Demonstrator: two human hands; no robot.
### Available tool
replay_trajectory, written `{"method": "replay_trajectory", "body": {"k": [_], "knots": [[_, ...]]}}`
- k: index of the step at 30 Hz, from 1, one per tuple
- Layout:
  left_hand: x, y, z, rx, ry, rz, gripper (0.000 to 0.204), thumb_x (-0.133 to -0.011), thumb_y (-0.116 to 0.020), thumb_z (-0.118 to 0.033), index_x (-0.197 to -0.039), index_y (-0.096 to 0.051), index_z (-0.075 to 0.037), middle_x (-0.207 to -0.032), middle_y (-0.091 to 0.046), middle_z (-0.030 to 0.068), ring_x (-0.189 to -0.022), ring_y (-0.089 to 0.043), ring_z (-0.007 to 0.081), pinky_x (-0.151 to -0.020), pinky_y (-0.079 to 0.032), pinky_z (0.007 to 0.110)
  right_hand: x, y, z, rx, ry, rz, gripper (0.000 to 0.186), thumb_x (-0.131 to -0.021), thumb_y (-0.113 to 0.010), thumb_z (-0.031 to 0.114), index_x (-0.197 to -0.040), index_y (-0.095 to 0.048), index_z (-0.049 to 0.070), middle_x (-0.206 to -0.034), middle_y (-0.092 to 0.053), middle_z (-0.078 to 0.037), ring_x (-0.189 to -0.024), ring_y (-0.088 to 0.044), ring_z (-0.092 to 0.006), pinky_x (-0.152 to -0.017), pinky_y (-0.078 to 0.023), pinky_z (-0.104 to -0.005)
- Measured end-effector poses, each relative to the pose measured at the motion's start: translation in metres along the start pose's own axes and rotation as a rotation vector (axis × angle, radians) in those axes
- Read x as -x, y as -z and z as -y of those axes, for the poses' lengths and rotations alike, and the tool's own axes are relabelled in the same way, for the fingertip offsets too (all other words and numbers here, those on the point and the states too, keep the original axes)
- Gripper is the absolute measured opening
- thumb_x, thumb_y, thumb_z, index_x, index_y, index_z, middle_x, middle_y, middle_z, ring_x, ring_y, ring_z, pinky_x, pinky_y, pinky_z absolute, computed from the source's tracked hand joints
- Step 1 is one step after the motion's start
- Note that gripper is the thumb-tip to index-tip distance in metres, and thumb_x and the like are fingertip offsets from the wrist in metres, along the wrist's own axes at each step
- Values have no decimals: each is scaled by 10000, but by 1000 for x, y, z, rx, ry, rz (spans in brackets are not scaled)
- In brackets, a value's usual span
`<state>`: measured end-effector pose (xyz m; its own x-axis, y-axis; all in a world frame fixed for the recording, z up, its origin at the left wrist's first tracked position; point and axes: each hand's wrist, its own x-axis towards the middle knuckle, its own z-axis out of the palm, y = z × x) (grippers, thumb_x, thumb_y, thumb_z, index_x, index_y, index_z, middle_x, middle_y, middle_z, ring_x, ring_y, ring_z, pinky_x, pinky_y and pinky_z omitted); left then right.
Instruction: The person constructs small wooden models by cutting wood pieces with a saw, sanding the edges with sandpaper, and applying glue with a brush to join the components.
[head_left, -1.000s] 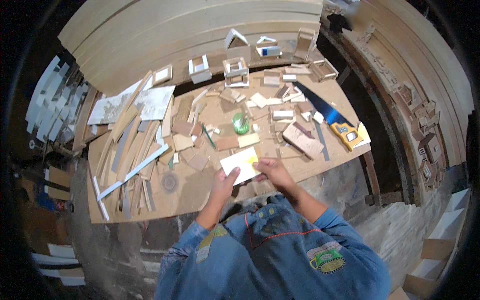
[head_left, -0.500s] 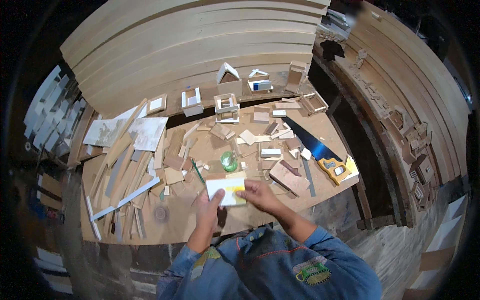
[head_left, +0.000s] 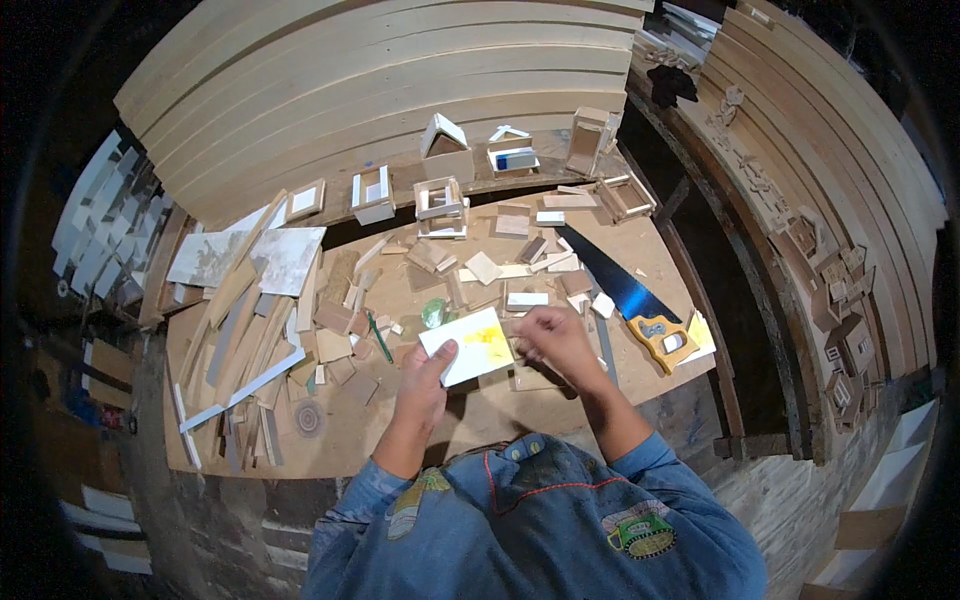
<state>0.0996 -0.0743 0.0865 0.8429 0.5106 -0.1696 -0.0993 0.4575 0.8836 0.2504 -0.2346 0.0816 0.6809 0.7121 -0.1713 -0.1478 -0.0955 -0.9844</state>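
Seemingly to leave its yellow-smeared face exposed, the left hand (head_left: 425,385) grips the white piece (head_left: 465,351) by its left side, above the surface (head_left: 345,430); the right hand (head_left: 558,340) is curled just beside it, contents impossible to tell.

No words or numbers readable. Blue garment (head_left: 540,560), right side: green-and-white cup-shaped patch (head_left: 640,532), dark oval at its base; any lettering too small to make out. Left side: yellow-green and white patch (head_left: 418,503), likewise illegible. White board (head_left: 465,362): yellow marking, no characters made out.
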Motion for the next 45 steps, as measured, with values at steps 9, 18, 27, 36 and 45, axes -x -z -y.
{"method": "replay_trajectory", "body": {"k": [9, 18, 27, 36, 45], "knots": [[-30, -29, 35, -166, 133, 104, 415, -1002, -510, -314, -1202, -553, 47, -1121, -646, 118, -1015, -625, 178, -900, -484, 292, 2, 32, -15, -61, 27, 57, 256, -951, -609, 185, -1119, -653, -3, -817, -658, -16, -668, -572, -60, -578, -477, -214], [-33, -41, 20, 376, 201, 219, 598, -1017, -389, -450, -1432, -341, -22, -1394, -476, 188, -1214, -541, 292, -1027, -429, 433, -19, 40, -11, 459, 825, -211, 269, -755, -719, 16, -1004, -735, 116, -926, -698, -88, -867, -662, -274, -737, -533, -337], [-40, -34, 29, 440, 145, 72, 474, -1007, -452, -211, -1410, -340, 12, -1420, -456, 199, -1299, -475, 343, -1110, -376, 498, -35, 47, -1, 546, 737, -44, 874, -540, -905, 280, -1334, -562, 151, -1336, -522, -155, -1251, -466, -363, -1035, -387, -468], [-33, -22, 45, 672, 227, 172, 534, -998, -454, -305, -1423, -342, -2, -1427, -450, 199, -1300, -473, 357, -1091, -371, 523, -51, 61, -22, 509, 750, 246, 844, -582, -871, 297, -1320, -541, 54, -1273, -555, -135, -1225, -489, -325, -1044, -377, -432], [-6, -33, 33, 502, 374, 231, 795, -838, -588, -460, -1401, -358, 53, -1355, -474, 305, -1258, -470, 473, -1084, -362, 524, -36, 42, -10, 561, 774, 413, 877, -562, -883, 342, -1313, -538, 44, -1312, -561, -109, -1258, -479, -338, -1020, -389, -446]]}}
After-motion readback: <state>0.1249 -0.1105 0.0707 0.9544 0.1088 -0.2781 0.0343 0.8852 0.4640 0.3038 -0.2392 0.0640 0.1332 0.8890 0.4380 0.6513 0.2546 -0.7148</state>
